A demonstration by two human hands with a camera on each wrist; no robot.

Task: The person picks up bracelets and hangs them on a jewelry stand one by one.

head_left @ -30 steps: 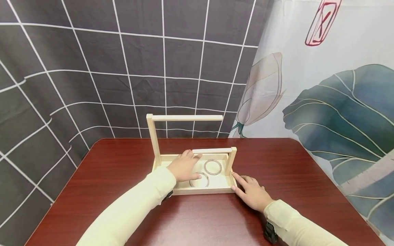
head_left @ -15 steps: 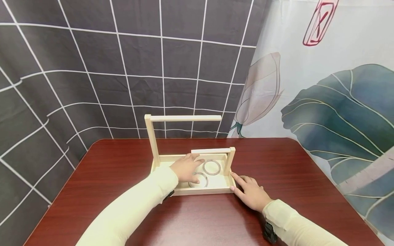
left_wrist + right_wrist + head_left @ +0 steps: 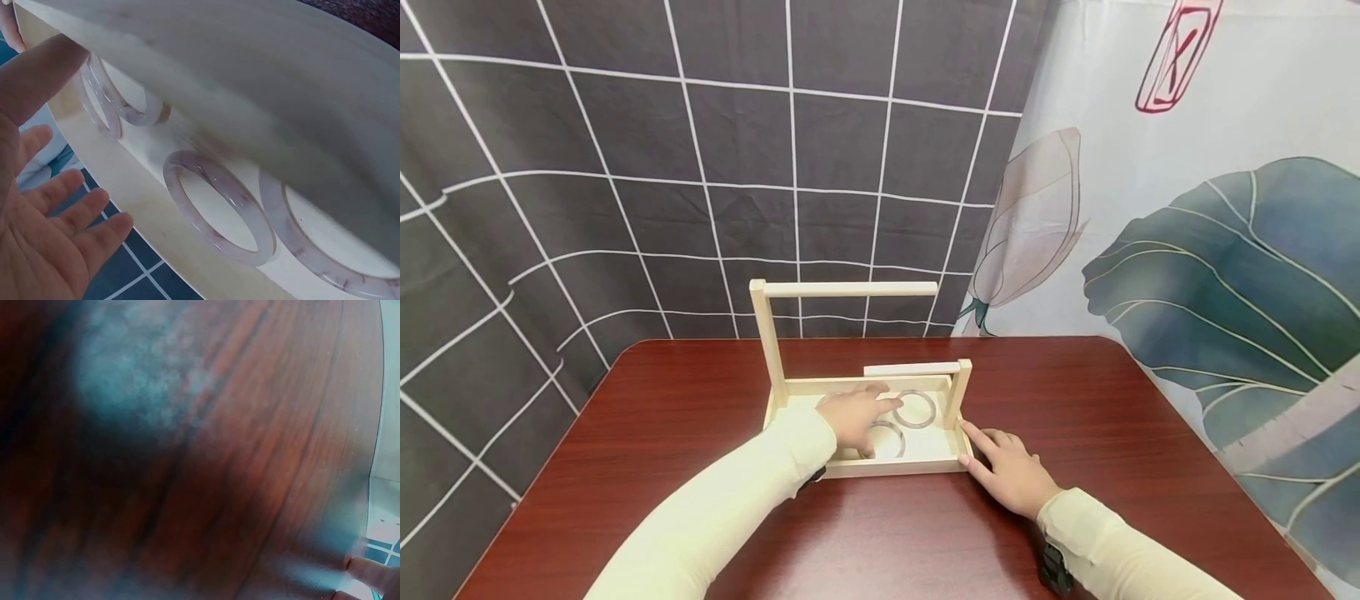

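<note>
My left hand (image 3: 853, 417) reaches into a pale wooden tray (image 3: 902, 468), fingers spread over bangles inside. One pinkish translucent bangle (image 3: 934, 409) lies toward the back right; another bangle (image 3: 903, 439) lies in front, partly behind my thumb. In the left wrist view several bangles show, including a tilted one (image 3: 234, 195); the thumb (image 3: 37, 75) comes up to the wall beside the far pair, its tip hidden. My right hand (image 3: 1015, 475) rests its fingertips at the tray's right end. Only a few of its fingers (image 3: 378, 575) show in the right wrist view.
A tall post with a bar (image 3: 850, 289) rises from the tray's left end, a shorter post with a bar (image 3: 912, 368) from its right. The tray stands on a reddish-brown table (image 3: 700, 392). Behind hang a grey checked cloth (image 3: 737, 133) and a flowered cloth (image 3: 1240, 275).
My left thumb has moved in toward the front bangle and the hand has shifted slightly right over the tray. The right hand stays at the tray's end.
</note>
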